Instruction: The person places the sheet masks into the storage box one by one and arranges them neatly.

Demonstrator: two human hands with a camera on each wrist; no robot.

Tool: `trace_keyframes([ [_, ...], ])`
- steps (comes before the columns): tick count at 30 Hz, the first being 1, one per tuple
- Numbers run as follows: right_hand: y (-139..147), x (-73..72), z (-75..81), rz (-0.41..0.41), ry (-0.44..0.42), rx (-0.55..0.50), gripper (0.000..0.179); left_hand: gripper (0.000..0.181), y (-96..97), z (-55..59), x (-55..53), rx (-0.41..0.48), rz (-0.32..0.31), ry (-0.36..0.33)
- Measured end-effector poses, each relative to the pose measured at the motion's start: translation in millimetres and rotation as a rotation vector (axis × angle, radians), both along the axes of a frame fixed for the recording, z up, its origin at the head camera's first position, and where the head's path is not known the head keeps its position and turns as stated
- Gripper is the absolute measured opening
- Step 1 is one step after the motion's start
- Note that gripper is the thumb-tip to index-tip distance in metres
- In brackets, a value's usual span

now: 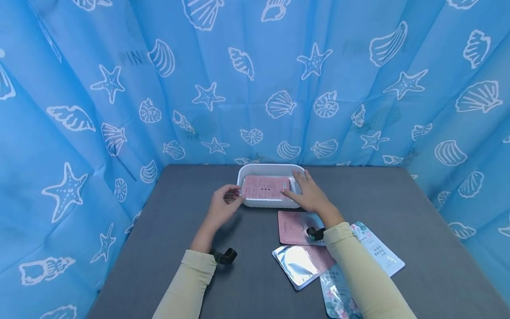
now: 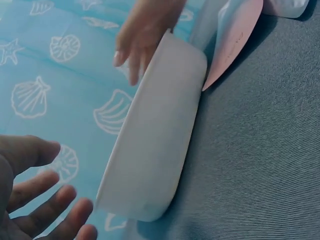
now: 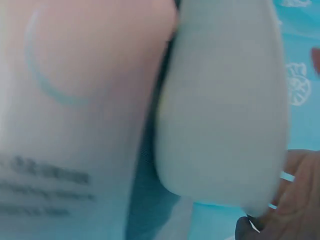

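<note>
A white plastic basin (image 1: 271,203) stands near the far edge of the table, with a flat pink sachet (image 1: 263,188), printed with small text, lying inside. My left hand (image 1: 224,206) is at the basin's left end. In the left wrist view its fingers (image 2: 45,212) are loosely bent, holding nothing, beside the basin wall (image 2: 155,130). Over the right end spreads my right hand (image 1: 311,195), fingertips at the rim and thumb reaching towards the sachet. The right wrist view shows part of that hand (image 3: 295,200) at the basin's end (image 3: 222,115).
Right of centre on the grey table (image 1: 179,199) lie a pink sachet (image 1: 292,228), a shiny silver-and-pink one (image 1: 299,263) and flower-patterned ones (image 1: 382,250), partly under my right sleeve (image 1: 362,270). A blue shell-print curtain (image 1: 255,79) hangs behind and along both sides.
</note>
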State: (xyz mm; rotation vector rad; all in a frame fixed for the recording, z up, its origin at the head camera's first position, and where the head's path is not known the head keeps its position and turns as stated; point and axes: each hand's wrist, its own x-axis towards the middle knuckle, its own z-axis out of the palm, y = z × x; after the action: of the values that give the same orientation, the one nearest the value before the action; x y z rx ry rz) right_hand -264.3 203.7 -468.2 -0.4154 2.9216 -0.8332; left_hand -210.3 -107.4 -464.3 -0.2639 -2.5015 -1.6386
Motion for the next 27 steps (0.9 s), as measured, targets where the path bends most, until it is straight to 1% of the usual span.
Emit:
trace_keyframes([
  [2,4.7,0.9,5.9,-0.013,0.005,-0.048,0.092,0.034,1.6,3.0,-4.4,-0.018,0.002,0.022],
  [5,13.1,5.3,15.3,-0.024,0.019,-0.12,0.085,0.038,4.3,7.1,-12.4,-0.08,-0.004,0.07],
  [7,19.6,10.6,20.7,-0.033,0.028,-0.152,0.079,0.042,6.0,9.6,-17.1,-0.121,-0.016,0.102],
  [10,31.3,21.5,25.2,-0.038,0.042,-0.173,0.072,0.049,8.6,11.5,-21.8,-0.193,-0.03,0.125],
  [14,48.9,39.7,26.2,-0.034,0.064,-0.16,0.067,0.055,12.0,9.7,-26.4,-0.255,-0.051,0.114],
  [20,74.0,70.3,25.1,-0.079,0.085,-0.195,0.056,0.062,18.3,4.2,-35.8,-0.267,-0.07,0.103],
  [23,87.2,85.3,22.2,-0.094,0.078,-0.211,0.052,0.074,21.2,2.0,-40.2,-0.291,-0.068,0.096],
  [27,105.8,103.2,19.5,-0.107,0.058,-0.2,0.051,0.093,24.6,-1.5,-46.4,-0.353,-0.065,0.093],
])
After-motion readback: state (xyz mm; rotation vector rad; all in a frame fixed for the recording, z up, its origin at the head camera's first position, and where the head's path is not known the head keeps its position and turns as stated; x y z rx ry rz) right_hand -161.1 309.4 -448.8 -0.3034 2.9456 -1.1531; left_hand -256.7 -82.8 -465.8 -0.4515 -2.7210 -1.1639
